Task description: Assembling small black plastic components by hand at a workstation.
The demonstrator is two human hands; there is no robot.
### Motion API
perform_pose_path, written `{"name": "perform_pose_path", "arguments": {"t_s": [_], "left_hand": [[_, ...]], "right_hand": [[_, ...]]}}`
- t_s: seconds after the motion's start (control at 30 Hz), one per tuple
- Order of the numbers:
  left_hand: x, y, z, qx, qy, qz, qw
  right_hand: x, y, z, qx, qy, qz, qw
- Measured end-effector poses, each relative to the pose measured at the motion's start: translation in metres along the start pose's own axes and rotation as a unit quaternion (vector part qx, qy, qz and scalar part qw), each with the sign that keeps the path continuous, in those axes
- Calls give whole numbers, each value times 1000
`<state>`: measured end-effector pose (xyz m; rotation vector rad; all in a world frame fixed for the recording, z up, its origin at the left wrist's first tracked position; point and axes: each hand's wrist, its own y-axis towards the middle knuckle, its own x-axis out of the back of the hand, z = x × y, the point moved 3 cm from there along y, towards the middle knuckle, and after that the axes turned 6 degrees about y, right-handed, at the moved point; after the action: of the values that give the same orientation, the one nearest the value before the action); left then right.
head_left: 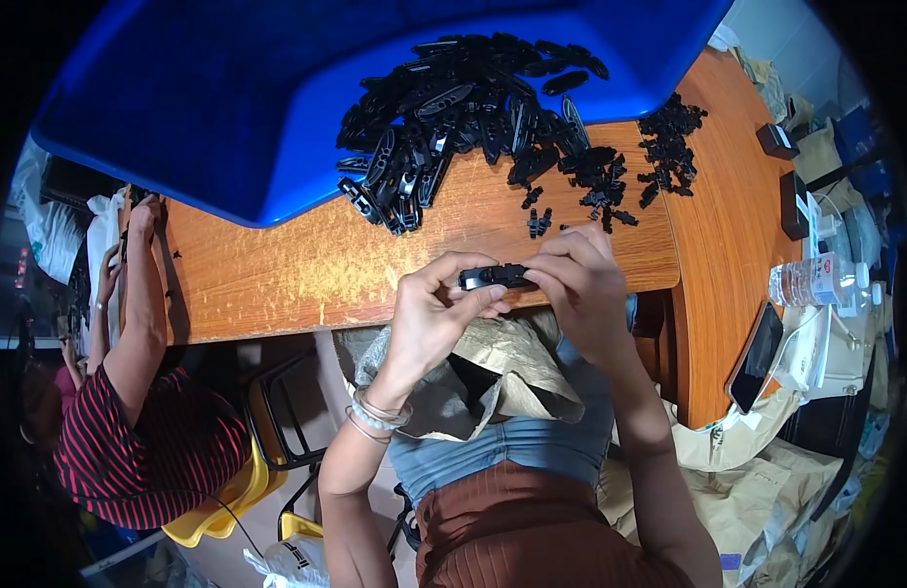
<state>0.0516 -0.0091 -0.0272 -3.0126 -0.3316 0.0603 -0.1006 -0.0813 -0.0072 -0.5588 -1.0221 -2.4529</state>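
Between both hands, just above the table's front edge, is a long black plastic part [495,277] with a shiny light patch at its left end. My left hand [436,312] pinches that end between thumb and fingers. At the other end, the fingers of my right hand [583,286] close on the part; whether a smaller piece sits under these fingertips is hidden. Beyond the hands lies a heap of long oval black plastic parts [444,108], spilling from a blue bin [267,186] onto the table. Small black clips [600,186] lie scattered at the heap's right side.
The wooden table [307,265] curves round to the right, with more small black clips [672,137] on it. A phone [757,358] and water bottle [806,281] are at the right. An open paper bag [512,367] covers my lap. A person in a striped shirt [150,451] works at left.
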Motion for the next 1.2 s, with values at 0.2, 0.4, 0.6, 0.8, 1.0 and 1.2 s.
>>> {"name": "perform_pose_path", "arguments": {"t_s": [0.2, 0.4, 0.6, 0.8, 1.0, 1.2], "left_hand": [[4, -3, -2, -9, 24, 10, 1000], [7, -9, -7, -17, 54, 2, 998], [18, -27, 1, -14, 137, -10, 990], [19, -35, 7, -48, 162, -73, 983], [46, -49, -6, 3, 239, 104, 965], [54, -41, -7, -46, 410, 204, 888]], "right_hand": [[-6, -8, -8, -173, 176, 69, 967], [-18, -24, -16, -266, 271, 102, 919], [-34, -29, 4, -269, 266, 146, 914], [-52, -37, 1, -309, 325, 142, 882], [-36, -25, -1, -211, 262, 253, 907], [-19, 17, -62, -68, -67, -16, 995]]}}
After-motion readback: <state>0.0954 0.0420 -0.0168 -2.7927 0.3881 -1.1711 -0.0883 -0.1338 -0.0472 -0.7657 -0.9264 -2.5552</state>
